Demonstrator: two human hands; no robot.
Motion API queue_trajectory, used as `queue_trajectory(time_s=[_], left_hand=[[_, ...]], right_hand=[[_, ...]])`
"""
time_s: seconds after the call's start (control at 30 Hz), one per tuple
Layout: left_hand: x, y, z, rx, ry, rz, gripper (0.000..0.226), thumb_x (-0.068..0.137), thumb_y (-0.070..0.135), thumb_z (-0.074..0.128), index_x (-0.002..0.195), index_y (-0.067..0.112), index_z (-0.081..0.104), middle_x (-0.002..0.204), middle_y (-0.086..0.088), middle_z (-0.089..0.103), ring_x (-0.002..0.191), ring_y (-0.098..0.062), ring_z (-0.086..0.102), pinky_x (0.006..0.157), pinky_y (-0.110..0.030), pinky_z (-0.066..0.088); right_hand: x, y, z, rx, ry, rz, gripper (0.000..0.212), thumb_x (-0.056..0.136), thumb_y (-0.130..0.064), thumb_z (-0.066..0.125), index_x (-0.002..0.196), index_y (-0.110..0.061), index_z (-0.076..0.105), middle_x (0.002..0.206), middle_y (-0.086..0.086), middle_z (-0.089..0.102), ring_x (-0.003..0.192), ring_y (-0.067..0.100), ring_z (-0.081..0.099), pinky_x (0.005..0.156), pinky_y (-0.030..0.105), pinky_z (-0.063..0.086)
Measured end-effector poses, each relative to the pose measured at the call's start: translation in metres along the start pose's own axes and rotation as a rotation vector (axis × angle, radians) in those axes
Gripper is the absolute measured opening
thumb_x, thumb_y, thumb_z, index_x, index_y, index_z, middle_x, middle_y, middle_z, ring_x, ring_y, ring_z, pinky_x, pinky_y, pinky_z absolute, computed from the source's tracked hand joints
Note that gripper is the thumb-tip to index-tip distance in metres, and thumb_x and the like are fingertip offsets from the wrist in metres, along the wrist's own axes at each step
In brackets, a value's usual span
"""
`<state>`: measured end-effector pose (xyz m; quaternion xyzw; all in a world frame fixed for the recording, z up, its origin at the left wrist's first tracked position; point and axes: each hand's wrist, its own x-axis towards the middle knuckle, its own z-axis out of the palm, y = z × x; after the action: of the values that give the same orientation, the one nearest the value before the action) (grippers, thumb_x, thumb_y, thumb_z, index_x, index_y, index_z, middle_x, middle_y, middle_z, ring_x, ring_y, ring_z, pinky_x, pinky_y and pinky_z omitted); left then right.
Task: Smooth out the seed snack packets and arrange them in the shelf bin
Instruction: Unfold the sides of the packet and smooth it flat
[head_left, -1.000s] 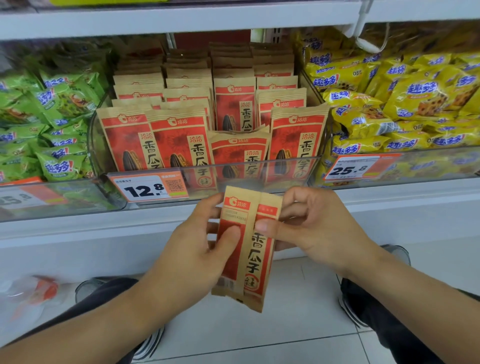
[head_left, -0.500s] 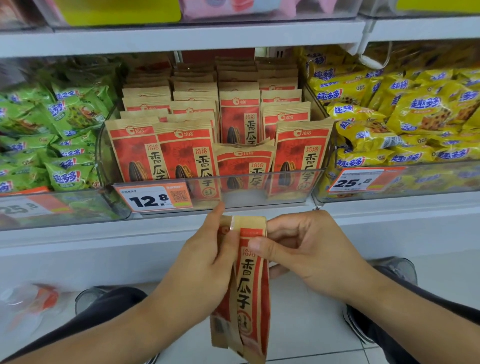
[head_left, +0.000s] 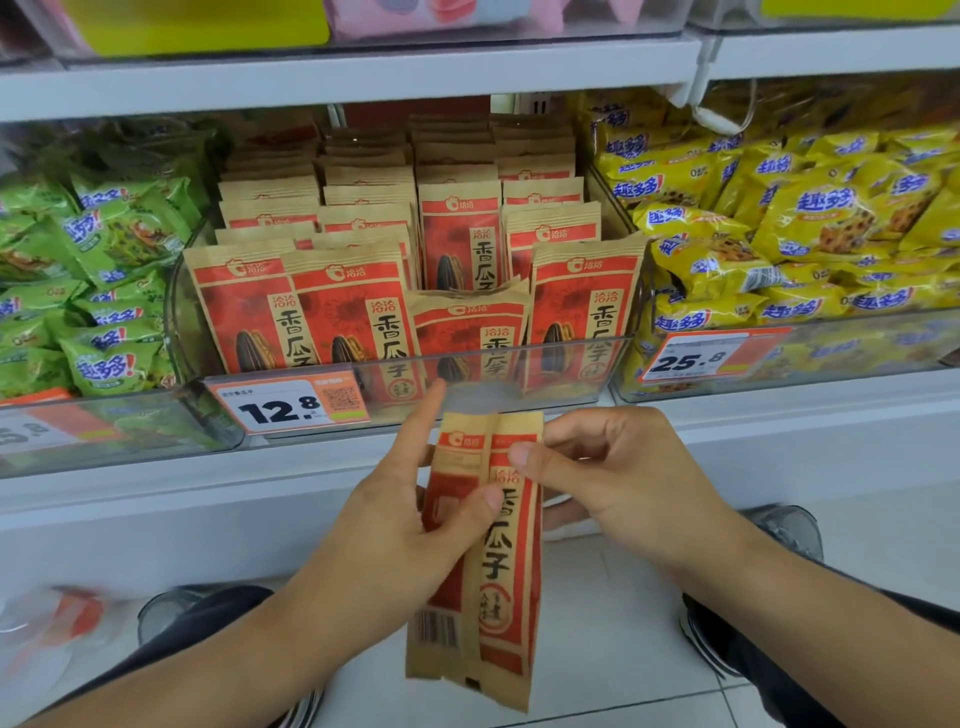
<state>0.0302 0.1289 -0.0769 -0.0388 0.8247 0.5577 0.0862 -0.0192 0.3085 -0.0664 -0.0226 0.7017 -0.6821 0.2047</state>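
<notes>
A folded red-and-tan seed packet (head_left: 498, 587) hangs upright below the shelf edge, creased lengthwise down its middle. My left hand (head_left: 410, 525) holds its left half, thumb pressed on the front and index finger pointing up. My right hand (head_left: 602, 478) pinches the packet's upper right edge with its thumb on the front. Behind them, a clear shelf bin (head_left: 519, 374) holds several rows of the same seed packets (head_left: 343, 312) standing upright; one front packet (head_left: 467, 332) sits lower than its neighbours.
Green snack bags (head_left: 104, 291) fill the bin on the left, yellow snack bags (head_left: 779, 234) the bin on the right. Price tags 12.8 (head_left: 285, 405) and 25.8 (head_left: 696, 358) hang on the bin fronts. My knees and shoes are on the tiled floor (head_left: 613, 665) below.
The packet went from partly spread to folded narrow lengthwise, then opened slightly. Both hands kept hold of it; my left index finger now points upward. The view tilted up a little.
</notes>
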Motion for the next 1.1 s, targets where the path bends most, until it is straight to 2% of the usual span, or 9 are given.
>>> queue_trajectory(time_s=[0.1, 0.17, 0.23, 0.37, 0.53, 0.63, 0.73, 0.87, 1.1], left_hand=[[-0.001, -0.001, 0.000, -0.006, -0.086, -0.025, 0.078, 0.076, 0.054, 0.062, 0.140, 0.066, 0.020, 0.107, 0.041, 0.063, 0.098, 0.009, 0.065, 0.089, -0.028, 0.056], [-0.001, -0.001, -0.002, 0.009, -0.163, -0.038, 0.076, 0.077, 0.054, 0.061, 0.141, 0.065, 0.022, 0.111, 0.042, 0.061, 0.103, 0.012, 0.062, 0.094, -0.023, 0.053], [0.000, 0.001, -0.007, 0.027, -0.270, -0.069, 0.084, 0.076, 0.053, 0.064, 0.143, 0.062, 0.015, 0.112, 0.046, 0.058, 0.105, 0.015, 0.060, 0.092, -0.014, 0.050], [0.000, 0.003, -0.016, 0.082, -0.449, -0.111, 0.109, 0.071, 0.054, 0.076, 0.144, 0.062, -0.004, 0.119, 0.040, 0.059, 0.105, 0.007, 0.064, 0.097, -0.024, 0.051], [0.000, 0.002, -0.016, 0.022, -0.412, -0.101, 0.120, 0.070, 0.041, 0.082, 0.147, 0.055, -0.010, 0.120, 0.040, 0.058, 0.102, 0.001, 0.068, 0.088, -0.020, 0.054], [0.001, 0.000, -0.019, 0.039, -0.373, -0.102, 0.124, 0.070, 0.036, 0.085, 0.145, 0.057, -0.012, 0.117, 0.047, 0.054, 0.102, 0.003, 0.067, 0.087, -0.020, 0.054], [0.000, -0.006, -0.018, 0.085, -0.370, -0.089, 0.124, 0.076, 0.025, 0.084, 0.144, 0.058, -0.015, 0.115, 0.046, 0.055, 0.099, 0.005, 0.067, 0.081, -0.016, 0.053], [0.001, -0.011, -0.015, 0.082, -0.376, -0.088, 0.123, 0.080, 0.014, 0.081, 0.145, 0.057, -0.014, 0.114, 0.042, 0.059, 0.097, 0.005, 0.067, 0.073, -0.013, 0.052], [0.005, -0.013, -0.016, 0.026, -0.406, -0.040, 0.121, 0.082, 0.014, 0.079, 0.143, 0.063, -0.013, 0.127, 0.035, 0.056, 0.108, -0.005, 0.067, 0.081, -0.022, 0.054]], right_hand=[[0.002, -0.002, -0.004, 0.017, 0.029, 0.027, 0.010, 0.086, -0.006, 0.072, 0.089, 0.003, 0.074, 0.078, 0.016, 0.075, 0.067, 0.026, 0.075, 0.056, 0.030, 0.060], [0.002, -0.003, -0.005, 0.017, 0.030, 0.048, 0.011, 0.086, -0.007, 0.073, 0.091, 0.003, 0.074, 0.080, 0.017, 0.076, 0.069, 0.027, 0.075, 0.055, 0.029, 0.059], [0.002, -0.004, -0.007, 0.001, 0.027, 0.066, 0.011, 0.087, -0.008, 0.073, 0.091, 0.001, 0.075, 0.082, 0.015, 0.076, 0.071, 0.027, 0.075, 0.055, 0.027, 0.059], [0.003, -0.002, -0.010, -0.007, 0.036, 0.070, 0.012, 0.088, -0.014, 0.073, 0.092, -0.003, 0.075, 0.084, 0.012, 0.077, 0.076, 0.025, 0.076, 0.060, 0.027, 0.059], [-0.001, -0.013, -0.011, -0.107, -0.193, 0.024, 0.022, 0.087, -0.020, 0.073, 0.109, -0.023, 0.073, 0.102, 0.009, 0.074, 0.089, 0.020, 0.074, 0.062, 0.031, 0.059], [-0.004, -0.012, -0.013, -0.131, -0.369, 0.061, 0.062, 0.084, -0.007, 0.077, 0.131, -0.041, 0.055, 0.114, 0.008, 0.070, 0.090, 0.030, 0.074, 0.067, 0.047, 0.061], [-0.005, -0.004, -0.011, -0.137, -0.433, 0.058, 0.084, 0.076, -0.006, 0.074, 0.138, -0.051, 0.040, 0.116, 0.004, 0.069, 0.089, 0.035, 0.074, 0.070, 0.049, 0.061], [-0.001, 0.001, -0.012, -0.148, -0.425, 0.041, 0.084, 0.082, 0.006, 0.072, 0.138, -0.047, 0.039, 0.117, 0.007, 0.068, 0.089, 0.035, 0.073, 0.072, 0.053, 0.061], [0.000, -0.003, -0.018, -0.123, -0.452, 0.022, 0.079, 0.084, 0.011, 0.069, 0.133, -0.047, 0.046, 0.115, 0.010, 0.067, 0.089, 0.038, 0.073, 0.069, 0.047, 0.061]])
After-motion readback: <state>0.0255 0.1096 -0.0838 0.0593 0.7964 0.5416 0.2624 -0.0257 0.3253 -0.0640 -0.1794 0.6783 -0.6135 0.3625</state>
